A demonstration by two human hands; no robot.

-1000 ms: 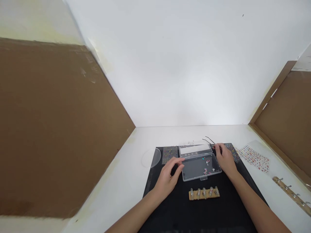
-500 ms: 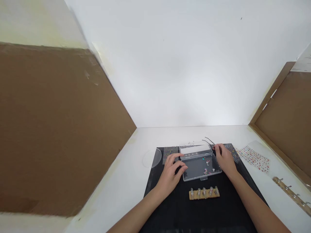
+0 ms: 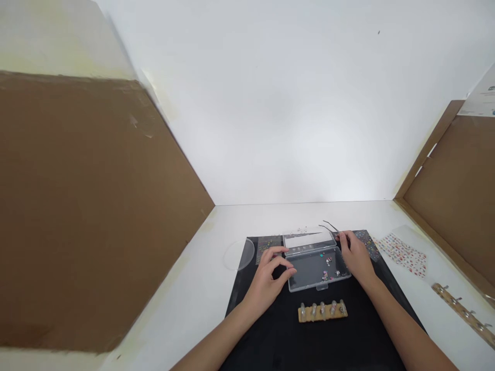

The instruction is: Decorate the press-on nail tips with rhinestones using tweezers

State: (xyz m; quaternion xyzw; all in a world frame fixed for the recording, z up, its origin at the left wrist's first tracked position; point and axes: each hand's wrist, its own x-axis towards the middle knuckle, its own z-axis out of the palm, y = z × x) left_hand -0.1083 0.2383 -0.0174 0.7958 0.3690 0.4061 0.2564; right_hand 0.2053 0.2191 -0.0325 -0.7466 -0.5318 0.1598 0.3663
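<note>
An open clear plastic case (image 3: 305, 269) lies on the black mat (image 3: 317, 348), its hinged lid tipped back behind it. Small coloured gems (image 3: 328, 262) are scattered over the right half of its floor. My left hand (image 3: 266, 281) is at the case's left wall, thumb and forefinger pinched on the edge. At the right rear corner, my right hand (image 3: 355, 256) grips a pair of tweezers (image 3: 329, 226), whose bent tips point up and left, apart, with nothing seen between them. Nearer me rests a tan strip (image 3: 323, 314) bearing several clear nail tips.
A clear disc (image 3: 238, 255) overlaps the mat's left edge. Patterned sheets (image 3: 266, 242) flank the case. To the right lie a sticker sheet (image 3: 404, 256) and another strip with metal holders (image 3: 462, 309). Cardboard panels (image 3: 96, 216) stand on both sides.
The whole scene has shifted slightly left and down as my head moved. My hands keep their places at the case, and the tweezers stay in my right hand.
</note>
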